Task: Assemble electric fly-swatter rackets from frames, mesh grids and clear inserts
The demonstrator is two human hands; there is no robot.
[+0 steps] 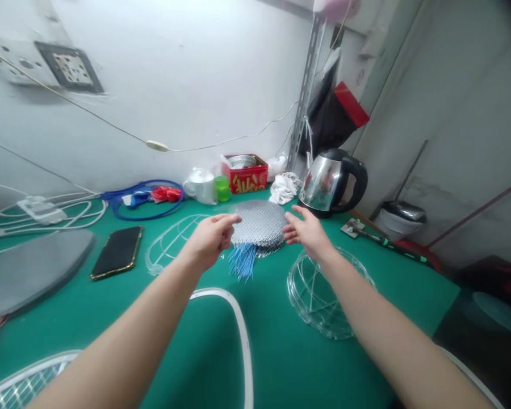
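A stack of round grey wire-mesh discs [259,218] lies in the middle of the green table. A bundle of thin blue wires [242,260] sticks out from its near side. At the stack's left edge is my left hand [212,237], index finger stretched out and the other fingers loosely bent; I see nothing in it. On the opposite side, my right hand [305,230] has its fingers apart and holds nothing. Whether either hand touches the mesh I cannot tell. Clear plastic ring frames [296,284] are stacked below my right forearm, and another clear frame [157,250] lies left of my left hand.
A curved white frame [241,324] lies in front. On the left are a phone [117,253], a grey mesh stack [38,267] and white cables [42,209]. Behind stand a red box [249,179], a green cup [222,188] and a kettle [323,182]; a soldering-iron-like tool [387,243] lies right.
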